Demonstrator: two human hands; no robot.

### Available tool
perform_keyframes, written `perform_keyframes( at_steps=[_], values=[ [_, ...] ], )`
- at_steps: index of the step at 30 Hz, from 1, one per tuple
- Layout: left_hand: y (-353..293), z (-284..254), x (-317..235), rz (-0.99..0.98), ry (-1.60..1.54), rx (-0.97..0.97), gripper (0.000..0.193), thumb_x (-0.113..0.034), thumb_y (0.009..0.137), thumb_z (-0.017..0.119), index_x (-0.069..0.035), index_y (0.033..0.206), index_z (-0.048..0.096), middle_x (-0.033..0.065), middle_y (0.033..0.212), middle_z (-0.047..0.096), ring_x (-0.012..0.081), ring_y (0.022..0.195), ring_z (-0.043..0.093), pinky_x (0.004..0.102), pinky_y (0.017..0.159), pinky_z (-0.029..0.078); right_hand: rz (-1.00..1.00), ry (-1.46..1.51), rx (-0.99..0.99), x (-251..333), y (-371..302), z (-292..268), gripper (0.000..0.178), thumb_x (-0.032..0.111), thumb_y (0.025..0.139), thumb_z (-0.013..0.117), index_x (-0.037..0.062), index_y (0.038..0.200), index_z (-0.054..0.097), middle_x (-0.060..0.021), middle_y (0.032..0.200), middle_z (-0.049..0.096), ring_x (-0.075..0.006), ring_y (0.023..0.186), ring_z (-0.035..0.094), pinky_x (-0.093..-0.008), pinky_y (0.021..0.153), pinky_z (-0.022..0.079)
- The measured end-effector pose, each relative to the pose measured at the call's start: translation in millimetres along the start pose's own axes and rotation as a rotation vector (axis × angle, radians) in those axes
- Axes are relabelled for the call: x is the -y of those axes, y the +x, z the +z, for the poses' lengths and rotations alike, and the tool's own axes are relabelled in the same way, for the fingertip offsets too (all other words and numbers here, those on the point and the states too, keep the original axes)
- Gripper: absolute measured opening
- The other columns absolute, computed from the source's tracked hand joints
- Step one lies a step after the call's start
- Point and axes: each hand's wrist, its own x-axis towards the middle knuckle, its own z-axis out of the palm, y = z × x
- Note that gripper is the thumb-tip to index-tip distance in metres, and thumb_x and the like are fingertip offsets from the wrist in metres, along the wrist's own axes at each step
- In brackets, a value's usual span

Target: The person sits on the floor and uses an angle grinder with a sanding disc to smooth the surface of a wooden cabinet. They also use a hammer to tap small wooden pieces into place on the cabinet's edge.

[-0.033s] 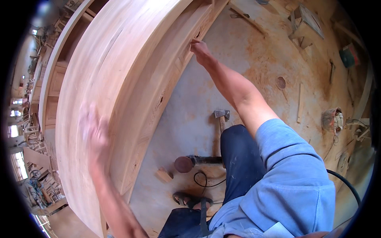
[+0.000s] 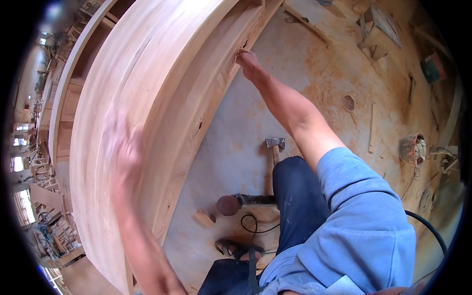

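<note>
A long pale wooden cabinet [image 2: 162,83] lies across the left half of the view, its broad smooth panel facing up. My left hand [image 2: 123,147] rests on this panel near its right-hand edge. Its fingers point away from me and are smeared by motion, so whether something thin lies under them cannot be made out. Farther off, my right hand [image 2: 247,61] is closed at the cabinet's lower side rail, the arm stretched out. Dark knots or holes mark that rail near the hand and farther down.
On the floor lie a hammer-like axe [image 2: 275,143], an angle grinder [image 2: 228,205] with a reddish-brown disc and black cord, and a small wood block [image 2: 204,218]. A bucket [image 2: 412,149] and a wooden stool [image 2: 378,29] are to the right. Another cabinet [image 2: 66,125] stands at far left.
My left hand has slid a little to the right and slightly nearer across the panel. My right hand stays at the rail.
</note>
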Motion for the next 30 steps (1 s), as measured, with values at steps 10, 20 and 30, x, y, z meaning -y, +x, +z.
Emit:
perform_keyframes(
  at_steps=[10, 20, 30],
  values=[
    [111.0, 27.4, -104.6, 0.042, -0.093, -0.035, 0.094, -0.025, 0.073, 0.086, -0.007, 0.154, 0.042, 0.0119, 0.164, 0.032, 0.0312, 0.153, 0.025, 0.0441, 0.126, 0.026, -0.262, -0.688, -0.029, -14.3, 94.8, -84.4, 0.004, 0.006, 0.073, 0.064, 0.0075, 0.076, 0.064, -0.018, 0.081, 0.062, -0.0408, 0.077, 0.062, -0.0455, 0.063, 0.049],
    [119.2, 33.3, -113.1, 0.07, -0.156, -0.035, 0.095, -0.02, 0.07, 0.087, -0.006, 0.153, 0.043, 0.0138, 0.164, 0.032, 0.0325, 0.152, 0.025, 0.0442, 0.126, 0.028, -0.031, -0.68, -0.106, -31.9, 156.8, -127.9, 0.011, 0.001, 0.089, 0.058, 0.0022, 0.093, 0.069, -0.0151, 0.076, 0.064, -0.0208, 0.071, 0.064, -0.0356, 0.06, 0.05],
    [103.2, 18.4, -92.6, 0.012, -0.069, -0.031, 0.097, -0.023, 0.069, 0.088, -0.005, 0.153, 0.042, 0.0155, 0.162, 0.034, 0.0346, 0.151, 0.028, 0.0453, 0.125, 0.028, -0.442, -0.816, 0.291, 19.3, 110.3, -87.4, 0.018, 0.009, 0.085, 0.075, -0.002, 0.08, 0.061, -0.0088, 0.073, 0.066, -0.0167, 0.067, 0.061, -0.0368, 0.06, 0.049]
  ],
)
